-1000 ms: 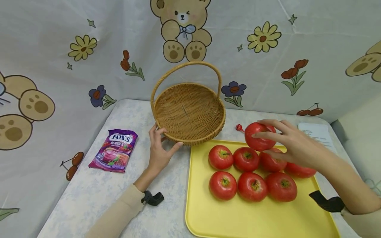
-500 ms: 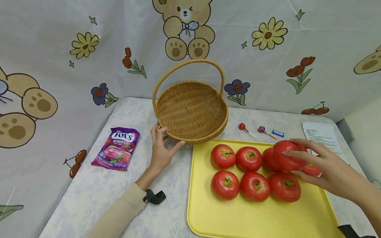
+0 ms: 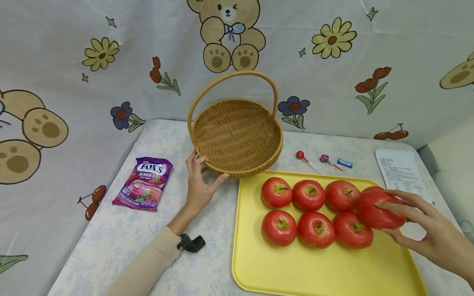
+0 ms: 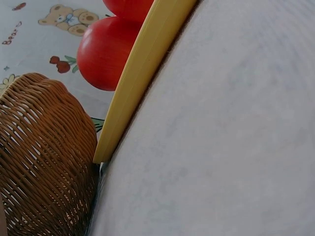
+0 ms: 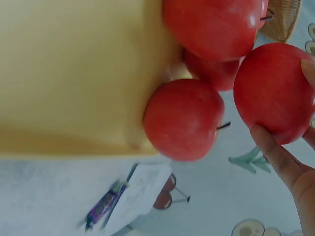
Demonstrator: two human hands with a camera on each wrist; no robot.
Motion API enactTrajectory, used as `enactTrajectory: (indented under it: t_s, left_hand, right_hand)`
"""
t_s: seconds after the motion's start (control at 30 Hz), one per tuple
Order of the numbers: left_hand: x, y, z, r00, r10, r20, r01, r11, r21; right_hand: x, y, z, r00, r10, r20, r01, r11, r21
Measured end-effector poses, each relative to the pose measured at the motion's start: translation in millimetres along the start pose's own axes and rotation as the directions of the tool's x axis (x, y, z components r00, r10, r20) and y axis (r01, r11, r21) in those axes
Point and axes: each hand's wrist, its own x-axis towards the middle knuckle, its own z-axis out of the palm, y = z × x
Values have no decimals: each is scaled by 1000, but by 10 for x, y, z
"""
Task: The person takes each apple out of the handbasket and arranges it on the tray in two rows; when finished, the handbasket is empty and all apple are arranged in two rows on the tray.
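Note:
My right hand (image 3: 426, 230) holds a red apple (image 3: 379, 207) by its right side, over the right end of the yellow tray (image 3: 314, 271). In the right wrist view, the fingers touch that apple (image 5: 275, 93), and another apple (image 5: 184, 120) sits on the tray close by. The head view shows two rows of red apples on the tray, among them a back-row apple (image 3: 342, 195) and a front-row apple (image 3: 353, 230). My left hand (image 3: 200, 189) grips the front left rim of a wicker basket (image 3: 237, 135) with an arched handle; nothing lies in it.
A purple candy bag (image 3: 144, 183) lies at the left. Behind the tray are a red lollipop (image 3: 300, 155), a purple lollipop (image 3: 325, 158) and a small blue-wrapped candy (image 3: 345, 163). A printed paper (image 3: 401, 172) lies at the back right. A patterned cloth hangs behind the table.
My right hand has carried the apple rightward and nearer the front, from above the third back-row apple to the tray's right end. My left hand stays on the basket rim.

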Motion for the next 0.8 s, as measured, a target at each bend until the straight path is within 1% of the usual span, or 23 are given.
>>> enactTrajectory:
  t_s: [0.13,0.2,0.33,0.43,0.57,0.7,0.8]
  left_hand:
    - [4,4,-3,1000,-7,1,7,1000,2]
    - [2,3,-5,1000,-12,3,12,1000,2]
    - [1,-4,-2,1000,-12,5,12,1000,2]
    - [2,-3,9,1000,-10,5,10,1000,-1]
    - [3,4,5,1000,-14,10,14,1000,-1]
    - [3,15,5,1000,-17,13,17,1000,-2]
    - [4,20,3,1000,-15,11,15,1000,-1]
  right_hand:
    - [-136,56,11,998,57,-33,-56,998,22]
    - [-215,82,31,996,80,-32,-79,996,34]
    - [-376,141,86,993,120,-13,-119,992,36]
    - [-482,185,128,986,166,3,-166,985,45]
    - [-572,232,208,976,216,23,-217,972,90]
    - [-644,259,281,970,239,40,-242,959,148]
    - [-691,262,338,963,263,55,-269,950,157]
